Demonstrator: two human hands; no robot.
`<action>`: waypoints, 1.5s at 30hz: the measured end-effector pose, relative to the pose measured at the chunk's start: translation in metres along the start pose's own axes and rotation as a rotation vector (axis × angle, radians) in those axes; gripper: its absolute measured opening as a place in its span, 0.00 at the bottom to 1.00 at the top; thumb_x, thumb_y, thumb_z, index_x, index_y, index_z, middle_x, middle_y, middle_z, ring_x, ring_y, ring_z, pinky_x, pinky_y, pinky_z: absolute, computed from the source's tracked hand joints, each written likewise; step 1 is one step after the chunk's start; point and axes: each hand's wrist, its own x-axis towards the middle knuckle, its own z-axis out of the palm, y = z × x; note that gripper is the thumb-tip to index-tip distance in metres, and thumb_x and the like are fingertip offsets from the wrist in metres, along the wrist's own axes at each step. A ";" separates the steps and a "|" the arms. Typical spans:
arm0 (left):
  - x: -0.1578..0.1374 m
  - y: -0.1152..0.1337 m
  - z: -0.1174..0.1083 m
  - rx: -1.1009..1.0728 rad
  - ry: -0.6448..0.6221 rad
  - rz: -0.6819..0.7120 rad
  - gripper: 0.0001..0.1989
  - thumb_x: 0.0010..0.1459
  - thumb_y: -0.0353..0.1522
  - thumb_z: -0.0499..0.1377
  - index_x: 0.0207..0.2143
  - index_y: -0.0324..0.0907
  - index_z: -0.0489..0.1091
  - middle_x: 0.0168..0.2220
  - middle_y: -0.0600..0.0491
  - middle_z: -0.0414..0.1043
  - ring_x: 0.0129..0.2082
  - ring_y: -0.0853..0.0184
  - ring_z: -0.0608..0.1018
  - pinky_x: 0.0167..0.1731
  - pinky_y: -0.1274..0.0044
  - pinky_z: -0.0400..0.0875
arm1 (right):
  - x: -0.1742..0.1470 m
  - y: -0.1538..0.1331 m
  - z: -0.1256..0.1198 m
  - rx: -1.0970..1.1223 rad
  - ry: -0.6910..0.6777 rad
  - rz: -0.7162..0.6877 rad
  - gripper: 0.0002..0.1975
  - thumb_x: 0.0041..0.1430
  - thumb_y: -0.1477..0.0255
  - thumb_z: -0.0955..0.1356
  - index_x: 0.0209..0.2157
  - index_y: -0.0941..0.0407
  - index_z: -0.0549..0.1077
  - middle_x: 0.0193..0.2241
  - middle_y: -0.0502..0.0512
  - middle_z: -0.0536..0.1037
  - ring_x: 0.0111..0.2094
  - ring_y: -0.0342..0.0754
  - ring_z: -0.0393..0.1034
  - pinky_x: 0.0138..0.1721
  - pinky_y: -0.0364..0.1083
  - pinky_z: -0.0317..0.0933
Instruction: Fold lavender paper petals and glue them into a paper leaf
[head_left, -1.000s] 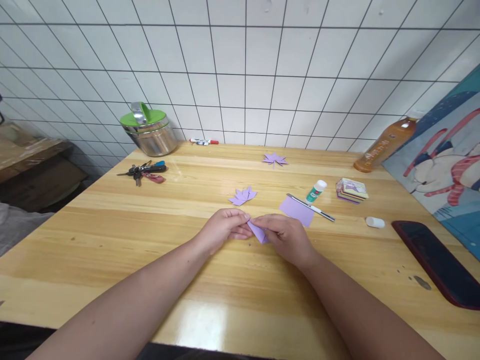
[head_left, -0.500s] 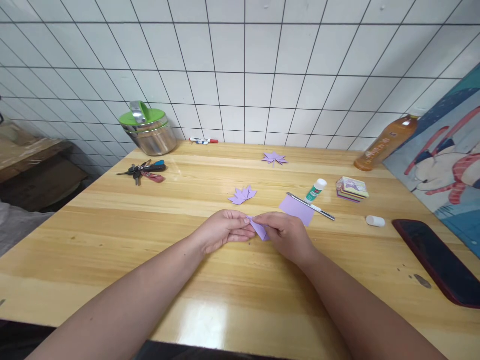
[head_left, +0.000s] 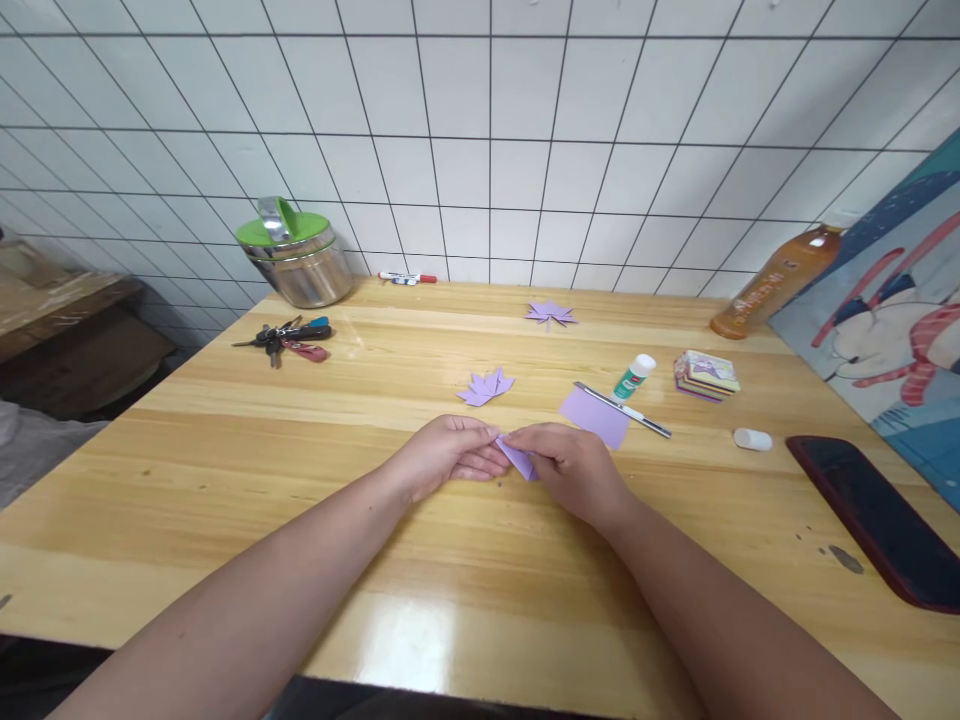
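We hold a small folded purple paper (head_left: 517,457) just above or on the desk (head_left: 315,440), we cannot tell which, in front of us and between our two hands. Our left hand (head_left: 454,455) pinches its upper left end between thumb and fingers; our right hand (head_left: 576,468) has its grip closed on the other side, covering part of it. Just beyond our fingers lies a spiky purple paper fold (head_left: 486,387). Near our right hand we see a flat purple sheet (head_left: 591,413) with a slim silver tool (head_left: 643,421) across it, and an upright, capless glue stick (head_left: 634,378) just behind.
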 end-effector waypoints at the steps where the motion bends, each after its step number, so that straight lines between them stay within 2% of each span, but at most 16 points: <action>1: 0.000 0.000 0.000 0.006 0.003 -0.001 0.16 0.48 0.41 0.63 0.29 0.34 0.74 0.29 0.44 0.78 0.29 0.66 0.79 0.33 0.77 0.73 | 0.000 0.000 0.000 0.003 0.002 0.002 0.21 0.53 0.84 0.60 0.41 0.50 0.75 0.39 0.48 0.78 0.40 0.42 0.72 0.42 0.41 0.66; 9: 0.002 -0.001 -0.001 0.044 0.022 0.035 0.15 0.47 0.40 0.63 0.28 0.35 0.73 0.28 0.46 0.77 0.28 0.66 0.78 0.34 0.75 0.72 | 0.000 -0.001 0.000 0.093 -0.009 0.054 0.19 0.54 0.81 0.60 0.39 0.49 0.76 0.39 0.49 0.78 0.40 0.44 0.73 0.43 0.44 0.66; 11: 0.003 -0.002 0.000 0.141 0.055 0.107 0.15 0.48 0.41 0.61 0.29 0.36 0.73 0.28 0.47 0.77 0.28 0.67 0.78 0.34 0.75 0.72 | 0.000 -0.002 -0.002 0.201 -0.004 0.114 0.19 0.52 0.80 0.61 0.41 0.50 0.76 0.40 0.51 0.78 0.41 0.45 0.72 0.44 0.45 0.65; 13: 0.003 -0.002 0.001 0.316 0.109 0.234 0.15 0.50 0.41 0.60 0.29 0.37 0.73 0.28 0.48 0.77 0.28 0.67 0.77 0.33 0.75 0.71 | 0.001 -0.002 -0.006 0.394 0.008 0.207 0.21 0.52 0.78 0.62 0.47 0.52 0.72 0.43 0.53 0.77 0.44 0.47 0.71 0.46 0.48 0.64; 16: 0.002 -0.003 0.004 0.565 0.138 0.420 0.15 0.54 0.40 0.56 0.27 0.38 0.74 0.27 0.50 0.76 0.29 0.67 0.77 0.33 0.76 0.70 | 0.003 -0.003 -0.010 0.593 0.013 0.417 0.19 0.57 0.69 0.61 0.49 0.55 0.70 0.43 0.57 0.76 0.44 0.49 0.71 0.44 0.48 0.65; 18: 0.000 -0.003 0.006 0.660 0.128 0.474 0.15 0.56 0.39 0.54 0.27 0.39 0.74 0.27 0.51 0.76 0.29 0.67 0.77 0.33 0.77 0.69 | 0.005 -0.005 -0.011 0.531 -0.065 0.519 0.18 0.58 0.63 0.61 0.43 0.57 0.75 0.38 0.57 0.78 0.40 0.50 0.72 0.40 0.46 0.65; 21: -0.001 -0.005 0.007 0.732 0.130 0.496 0.14 0.57 0.38 0.53 0.28 0.40 0.74 0.27 0.52 0.76 0.29 0.67 0.77 0.32 0.79 0.69 | 0.007 -0.009 -0.011 0.397 -0.181 0.534 0.17 0.55 0.60 0.64 0.35 0.56 0.79 0.30 0.54 0.80 0.32 0.49 0.72 0.33 0.43 0.64; 25: -0.001 -0.007 0.006 0.751 0.121 0.502 0.15 0.57 0.38 0.52 0.28 0.40 0.74 0.27 0.53 0.76 0.29 0.68 0.76 0.31 0.79 0.68 | 0.008 -0.010 -0.012 0.356 -0.187 0.550 0.16 0.53 0.60 0.66 0.33 0.56 0.79 0.28 0.52 0.80 0.29 0.46 0.71 0.29 0.41 0.62; 32: 0.002 -0.007 0.005 0.736 0.126 0.498 0.15 0.57 0.38 0.52 0.29 0.40 0.74 0.27 0.53 0.75 0.29 0.68 0.76 0.31 0.79 0.67 | 0.008 -0.009 -0.010 0.326 -0.182 0.572 0.12 0.53 0.65 0.67 0.32 0.56 0.80 0.28 0.52 0.80 0.28 0.45 0.71 0.28 0.41 0.61; 37: 0.002 -0.007 0.005 0.745 0.148 0.497 0.15 0.56 0.39 0.52 0.28 0.41 0.74 0.26 0.53 0.75 0.28 0.67 0.74 0.29 0.80 0.65 | 0.008 -0.008 -0.009 0.328 -0.181 0.583 0.12 0.52 0.64 0.67 0.30 0.56 0.80 0.27 0.52 0.80 0.27 0.45 0.70 0.27 0.41 0.61; 45: -0.001 -0.004 0.006 0.961 0.268 0.620 0.14 0.57 0.37 0.51 0.27 0.41 0.74 0.23 0.56 0.72 0.23 0.70 0.71 0.25 0.81 0.59 | 0.008 -0.007 -0.012 0.246 -0.219 0.576 0.13 0.53 0.64 0.65 0.26 0.57 0.79 0.23 0.51 0.78 0.25 0.44 0.67 0.26 0.41 0.58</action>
